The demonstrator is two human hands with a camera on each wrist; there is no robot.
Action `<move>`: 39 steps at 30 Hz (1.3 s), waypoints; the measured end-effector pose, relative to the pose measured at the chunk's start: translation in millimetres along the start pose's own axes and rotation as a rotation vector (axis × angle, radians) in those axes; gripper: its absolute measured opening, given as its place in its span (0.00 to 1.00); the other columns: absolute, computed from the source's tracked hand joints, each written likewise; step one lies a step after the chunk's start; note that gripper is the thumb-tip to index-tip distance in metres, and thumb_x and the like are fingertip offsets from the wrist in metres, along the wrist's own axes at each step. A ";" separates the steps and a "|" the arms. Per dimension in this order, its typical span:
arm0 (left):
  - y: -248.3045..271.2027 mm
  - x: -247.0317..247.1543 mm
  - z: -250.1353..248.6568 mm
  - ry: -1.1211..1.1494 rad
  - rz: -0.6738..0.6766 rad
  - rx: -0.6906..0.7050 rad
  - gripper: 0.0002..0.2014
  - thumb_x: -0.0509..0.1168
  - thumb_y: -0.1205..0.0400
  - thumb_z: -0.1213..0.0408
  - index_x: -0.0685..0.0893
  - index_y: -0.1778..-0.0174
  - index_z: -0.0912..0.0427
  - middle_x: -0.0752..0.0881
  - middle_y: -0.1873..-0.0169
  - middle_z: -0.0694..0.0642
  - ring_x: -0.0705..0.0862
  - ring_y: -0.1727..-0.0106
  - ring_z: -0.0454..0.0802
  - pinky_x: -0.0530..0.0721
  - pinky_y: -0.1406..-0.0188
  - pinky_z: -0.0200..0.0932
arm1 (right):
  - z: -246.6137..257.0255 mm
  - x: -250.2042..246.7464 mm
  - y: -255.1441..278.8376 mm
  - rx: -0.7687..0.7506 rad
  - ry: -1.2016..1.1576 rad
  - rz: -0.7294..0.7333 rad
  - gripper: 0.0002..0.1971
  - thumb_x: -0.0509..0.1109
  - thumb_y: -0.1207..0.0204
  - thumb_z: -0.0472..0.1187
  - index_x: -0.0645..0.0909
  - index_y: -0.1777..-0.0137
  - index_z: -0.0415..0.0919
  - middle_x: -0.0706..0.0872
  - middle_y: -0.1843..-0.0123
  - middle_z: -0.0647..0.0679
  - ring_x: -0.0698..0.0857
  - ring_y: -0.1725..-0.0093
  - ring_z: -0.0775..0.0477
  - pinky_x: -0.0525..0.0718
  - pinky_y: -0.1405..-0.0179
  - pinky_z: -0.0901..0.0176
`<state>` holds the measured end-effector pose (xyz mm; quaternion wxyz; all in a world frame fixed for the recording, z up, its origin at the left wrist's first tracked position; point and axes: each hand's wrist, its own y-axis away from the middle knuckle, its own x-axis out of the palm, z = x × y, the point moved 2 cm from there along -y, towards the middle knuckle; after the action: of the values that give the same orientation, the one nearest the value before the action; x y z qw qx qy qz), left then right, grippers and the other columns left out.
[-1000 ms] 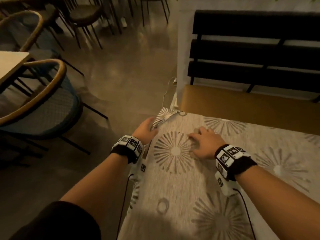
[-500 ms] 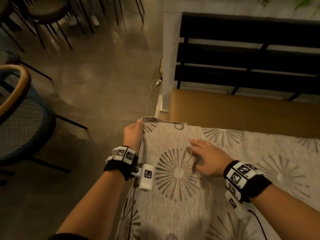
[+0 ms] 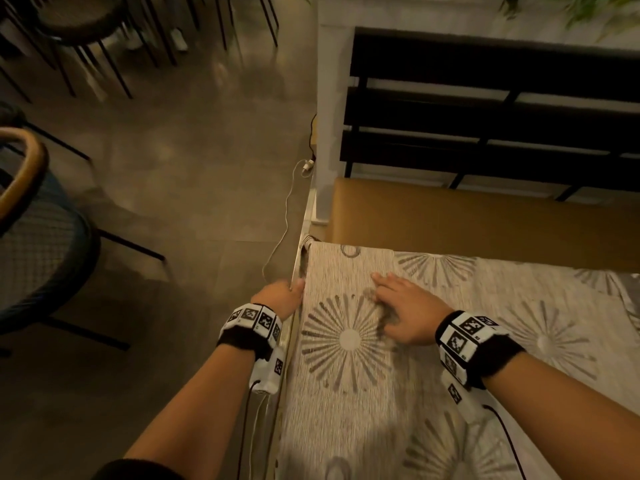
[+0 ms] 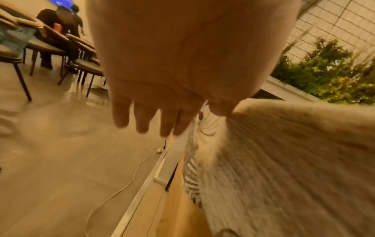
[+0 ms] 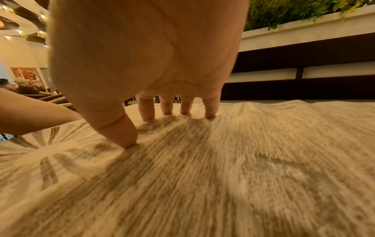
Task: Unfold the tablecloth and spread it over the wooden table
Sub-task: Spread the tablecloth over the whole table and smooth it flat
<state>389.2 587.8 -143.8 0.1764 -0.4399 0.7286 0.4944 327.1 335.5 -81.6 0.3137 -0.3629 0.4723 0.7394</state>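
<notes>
A pale sunburst-patterned tablecloth (image 3: pixel 398 393) covers the table from centre to 4 o'clock, the right hand (image 3: pixel 407 311) pressing it flat with fingers (image 5: pixel 146 109) straight and slightly apart, while the left hand (image 3: pixel 278 297) at 9 o'clock touches its left edge, fingers (image 4: pixel 142 118) hanging loosely straight, holding nothing.

Tablecloth (image 3: pixel 433 393) over wooden table (image 4: pixel 178 208)

place: café or restaurant | cues: rows of chairs (image 4: pixel 81 64), padded bench (image 3: pixel 485 220), seated people (image 5: pixel 22 88)
</notes>
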 end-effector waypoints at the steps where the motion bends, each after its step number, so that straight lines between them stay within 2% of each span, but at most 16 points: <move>1: 2.5 -1.5 -5.4 0.069 -0.065 0.077 0.31 0.43 0.14 0.41 0.66 0.21 0.56 0.70 0.22 0.58 0.71 0.24 0.57 0.70 0.25 0.58 | 0.2 -0.1 0.3 0.001 -0.002 0.006 0.28 0.66 0.28 0.53 0.69 0.28 0.48 0.48 0.14 0.48 0.48 0.15 0.43 0.52 0.18 0.48; 3: 8.8 -0.5 -19.6 0.182 -0.053 0.262 0.29 0.47 0.14 0.43 0.54 0.17 0.47 0.60 0.17 0.51 0.62 0.18 0.52 0.63 0.21 0.58 | 0.5 -1.2 0.5 0.001 -0.003 0.011 0.28 0.66 0.28 0.52 0.68 0.27 0.48 0.48 0.14 0.48 0.48 0.15 0.43 0.52 0.17 0.47; 4: 13.2 1.3 -27.2 0.115 -0.016 0.299 0.29 0.48 0.14 0.44 0.51 0.16 0.45 0.56 0.16 0.50 0.58 0.17 0.53 0.62 0.20 0.59 | 0.6 -1.8 1.2 0.002 -0.003 0.012 0.28 0.66 0.27 0.51 0.68 0.27 0.47 0.48 0.14 0.47 0.47 0.15 0.43 0.52 0.17 0.47; 8: 29.1 4.4 -47.8 -0.282 -0.128 0.289 0.31 0.53 0.14 0.49 0.49 0.16 0.49 0.49 0.15 0.54 0.47 0.15 0.56 0.62 0.21 0.62 | 3.7 -1.0 5.3 0.014 0.030 0.016 0.31 0.64 0.24 0.52 0.63 0.22 0.48 0.47 0.14 0.47 0.46 0.15 0.43 0.51 0.17 0.45; 12: 48.4 12.2 -56.2 -0.314 -0.066 0.364 0.27 0.56 0.16 0.51 0.61 0.21 0.50 0.55 0.17 0.55 0.50 0.17 0.56 0.69 0.26 0.63 | 5.4 -0.1 23.0 0.042 0.015 0.013 0.30 0.61 0.22 0.50 0.61 0.20 0.50 0.49 0.14 0.44 0.50 0.15 0.41 0.55 0.18 0.42; 15: 57.8 15.5 -53.6 -0.378 0.002 0.336 0.29 0.60 0.18 0.50 0.61 0.21 0.48 0.54 0.17 0.56 0.50 0.17 0.58 0.70 0.26 0.63 | -1.8 3.8 50.3 0.090 -0.058 -0.019 0.26 0.61 0.23 0.43 0.68 0.24 0.45 0.63 0.18 0.42 0.63 0.20 0.38 0.68 0.24 0.42; 18: 65.7 17.4 -60.1 -0.463 0.031 0.297 0.30 0.60 0.18 0.50 0.61 0.20 0.49 0.57 0.19 0.56 0.55 0.19 0.59 0.71 0.27 0.62 | -20.0 17.8 90.7 0.142 -0.122 -0.069 0.23 0.61 0.25 0.42 0.73 0.29 0.41 0.73 0.28 0.43 0.73 0.29 0.39 0.76 0.33 0.44; 20: 74.7 25.2 -77.4 -0.542 0.003 0.306 0.30 0.60 0.18 0.50 0.61 0.21 0.51 0.62 0.21 0.57 0.60 0.21 0.60 0.72 0.28 0.60 | -39.1 32.7 125.4 0.198 -0.146 -0.098 0.22 0.63 0.27 0.43 0.75 0.32 0.41 0.74 0.30 0.43 0.74 0.31 0.38 0.76 0.35 0.44; 23: 103.3 53.1 -126.4 -0.588 -0.019 0.436 0.29 0.59 0.17 0.51 0.62 0.20 0.53 0.65 0.21 0.56 0.66 0.22 0.58 0.72 0.28 0.54 | -71.5 56.9 189.5 0.329 -0.160 -0.107 0.24 0.63 0.25 0.44 0.72 0.28 0.41 0.68 0.23 0.42 0.69 0.25 0.37 0.72 0.30 0.45; 26: 142.8 97.2 -185.6 -0.447 0.085 0.619 0.25 0.60 0.16 0.53 0.67 0.22 0.53 0.72 0.25 0.52 0.74 0.27 0.53 0.72 0.31 0.46 | -105.0 80.3 255.9 0.432 -0.180 -0.123 0.25 0.64 0.24 0.44 0.70 0.26 0.41 0.65 0.22 0.41 0.66 0.24 0.38 0.71 0.29 0.46; 28: 164.7 136.6 -226.5 -0.215 0.178 0.649 0.20 0.64 0.18 0.56 0.76 0.29 0.52 0.80 0.36 0.50 0.81 0.38 0.51 0.77 0.36 0.44 | -129.5 94.0 300.4 0.478 -0.192 -0.169 0.24 0.65 0.24 0.45 0.72 0.29 0.40 0.66 0.23 0.42 0.68 0.26 0.38 0.72 0.31 0.48; 31: 194.1 203.7 -293.4 0.389 0.353 0.518 0.07 0.66 0.20 0.65 0.82 0.48 0.51 0.85 0.57 0.54 0.86 0.60 0.50 0.85 0.56 0.50 | -164.9 118.2 370.6 0.570 -0.200 -0.220 0.22 0.66 0.27 0.47 0.75 0.33 0.43 0.69 0.27 0.43 0.70 0.28 0.38 0.74 0.33 0.49; 32: 204.1 225.3 -316.9 0.559 0.402 0.438 0.06 0.65 0.19 0.68 0.81 0.50 0.54 0.85 0.59 0.57 0.85 0.64 0.51 0.85 0.62 0.50 | -174.8 127.1 394.6 0.614 -0.198 -0.219 0.23 0.66 0.28 0.49 0.74 0.34 0.44 0.70 0.29 0.42 0.71 0.30 0.37 0.74 0.36 0.48; 34: 219.1 267.8 -358.1 0.812 0.471 0.241 0.04 0.63 0.18 0.69 0.81 0.49 0.58 0.85 0.62 0.58 0.84 0.66 0.54 0.81 0.66 0.48 | -192.0 148.2 437.9 0.676 -0.223 -0.190 0.27 0.67 0.32 0.54 0.71 0.33 0.46 0.70 0.34 0.42 0.71 0.35 0.36 0.75 0.41 0.46; 37: 231.6 324.2 -412.9 0.897 0.456 0.114 0.07 0.64 0.20 0.64 0.79 0.47 0.58 0.79 0.72 0.55 0.76 0.76 0.50 0.72 0.72 0.42 | -210.1 176.7 487.9 0.639 -0.269 -0.115 0.40 0.67 0.36 0.62 0.59 0.24 0.52 0.66 0.33 0.42 0.68 0.33 0.37 0.75 0.40 0.44; 39: 238.5 353.1 -445.3 0.825 0.389 0.138 0.15 0.65 0.20 0.64 0.76 0.37 0.58 0.80 0.68 0.57 0.74 0.77 0.50 0.69 0.74 0.40 | -218.3 186.6 506.7 0.589 -0.263 -0.082 0.45 0.70 0.37 0.60 0.55 0.21 0.52 0.66 0.33 0.42 0.69 0.34 0.37 0.75 0.42 0.46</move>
<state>79.5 62.6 -53.4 -0.1956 -0.4422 0.8381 0.2523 -129.9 -24.9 -61.8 0.4931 -0.1767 0.6064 0.5982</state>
